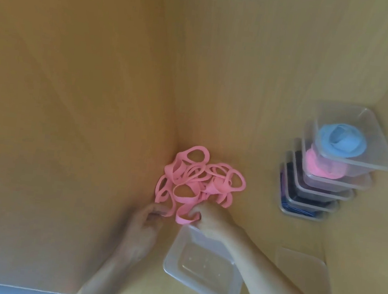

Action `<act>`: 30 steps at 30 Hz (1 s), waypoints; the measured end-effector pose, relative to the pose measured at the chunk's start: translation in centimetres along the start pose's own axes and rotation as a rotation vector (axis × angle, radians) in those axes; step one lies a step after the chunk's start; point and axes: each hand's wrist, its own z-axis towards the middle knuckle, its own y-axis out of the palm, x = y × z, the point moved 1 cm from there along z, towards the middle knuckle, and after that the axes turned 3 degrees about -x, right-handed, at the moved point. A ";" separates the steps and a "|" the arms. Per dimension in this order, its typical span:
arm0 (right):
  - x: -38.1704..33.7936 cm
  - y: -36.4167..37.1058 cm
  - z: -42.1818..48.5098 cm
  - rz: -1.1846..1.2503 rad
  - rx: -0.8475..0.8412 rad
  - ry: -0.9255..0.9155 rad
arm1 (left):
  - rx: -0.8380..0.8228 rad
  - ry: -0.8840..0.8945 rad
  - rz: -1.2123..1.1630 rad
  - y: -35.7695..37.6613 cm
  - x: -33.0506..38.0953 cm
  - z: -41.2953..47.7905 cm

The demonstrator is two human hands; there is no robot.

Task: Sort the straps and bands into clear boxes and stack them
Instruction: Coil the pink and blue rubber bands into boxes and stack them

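Observation:
A tangled pile of pink bands [198,179] lies on the wooden table [70,107] near its middle. My left hand [146,224] pinches the pile's near left edge with curled fingers. My right hand [211,219] grips a pink loop at the pile's near side. Right below the hands stands an empty clear box [202,270], open at the top, with my right forearm crossing its upper corner. At the right stands a stack of several clear boxes [327,170]; the top one holds a blue roll [341,139], the one under it pink material, the lower ones dark items.
A clear lid [303,280] lies flat on the table at the lower right. The table's near edge runs along the bottom left of the view. Wide bare wood stretches to the left and far side.

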 end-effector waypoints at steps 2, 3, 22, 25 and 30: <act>0.0 0.1 1.0 -0.051 -0.003 0.029 | 0.026 -0.013 -0.008 -0.4 -0.4 -0.3; 0.1 0.0 1.2 -0.032 0.020 0.028 | 0.045 -0.020 -0.008 -0.6 -0.7 -0.5; 1.1 -12.8 -7.0 0.959 0.429 -0.074 | 0.043 0.096 0.008 4.6 2.8 4.3; 0.3 -14.4 -7.9 0.993 0.461 -0.133 | 0.005 0.091 0.028 5.5 3.4 5.3; -1.5 -16.4 -9.1 1.040 0.498 -0.254 | -0.056 0.084 0.425 5.8 2.9 7.0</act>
